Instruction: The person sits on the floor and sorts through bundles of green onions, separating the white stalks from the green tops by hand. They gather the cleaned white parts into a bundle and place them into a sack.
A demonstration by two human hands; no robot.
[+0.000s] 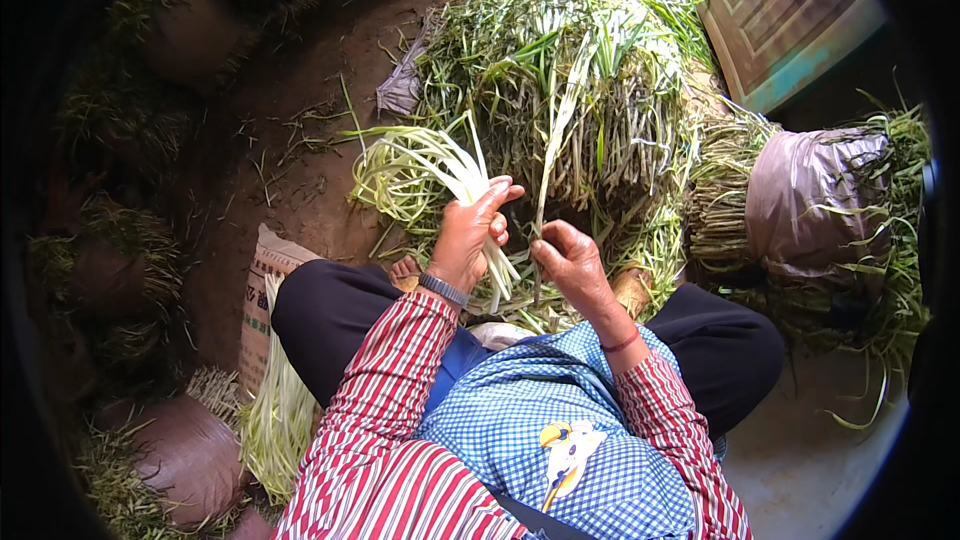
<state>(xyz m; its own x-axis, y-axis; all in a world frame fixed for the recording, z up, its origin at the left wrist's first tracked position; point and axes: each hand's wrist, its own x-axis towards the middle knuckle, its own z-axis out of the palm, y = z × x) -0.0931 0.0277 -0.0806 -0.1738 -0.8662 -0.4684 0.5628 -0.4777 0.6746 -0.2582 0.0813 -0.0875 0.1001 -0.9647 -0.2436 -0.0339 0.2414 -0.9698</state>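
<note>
My left hand (472, 232) is closed around a bunch of pale, yellow-green leafy stalks (450, 165); their white ends point down towards my lap and their leaves droop to the left. To its right, my right hand (566, 255) pinches one long stalk (550, 157) with brownish skin low down, held upright between thumb and fingers. The two hands are apart. Beyond them rises a large heap of unpeeled green stalks (600, 105), with their stem ends facing me. Loose peelings (660, 255) lie below the heap.
A bundle wrapped in purplish plastic (817, 202) lies at the right, under a panelled door (787, 15). Left of my knee are a printed sack (259, 300) and a pile of pale stalks (281, 412). More wrapped bundles (187, 457) line the left side. Scraps litter the brown floor (300, 90).
</note>
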